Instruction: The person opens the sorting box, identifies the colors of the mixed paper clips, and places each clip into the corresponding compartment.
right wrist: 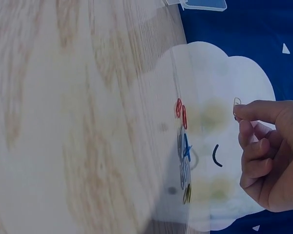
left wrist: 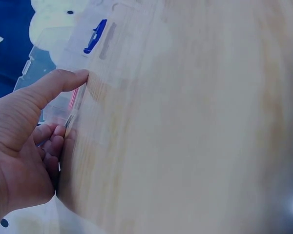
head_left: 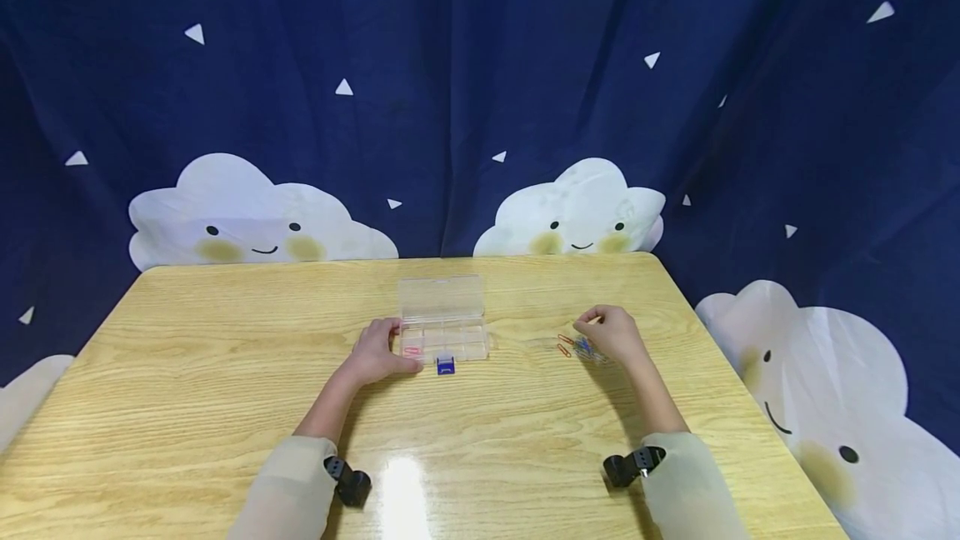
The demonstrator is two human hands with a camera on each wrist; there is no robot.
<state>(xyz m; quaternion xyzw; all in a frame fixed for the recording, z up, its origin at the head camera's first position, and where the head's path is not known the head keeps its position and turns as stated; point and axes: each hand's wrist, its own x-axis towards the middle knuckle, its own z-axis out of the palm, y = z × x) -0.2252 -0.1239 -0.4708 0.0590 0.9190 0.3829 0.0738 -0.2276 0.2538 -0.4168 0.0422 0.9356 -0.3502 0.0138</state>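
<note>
The right hand (head_left: 613, 335) is pinching a pale yellow paper clip (right wrist: 237, 103) between thumb and fingertip, at the right of the right wrist view. In the head view, the loose clips (head_left: 585, 348) are lying just below that hand, right of centre. The left hand (head_left: 379, 355) is gripping the left end of a clear box (head_left: 468, 338) near mid-frame; its lid (head_left: 441, 297) is standing open, and a pink clip (head_left: 412, 351) is lying in its lower-left compartment. Behind the table (head_left: 225, 357), a dark blue curtain (head_left: 540, 48) is filling the upper frame.

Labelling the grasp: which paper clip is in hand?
The pale yellowish clip, pinched in the right hand; the other visible clips lie on the table or in the box.
</note>
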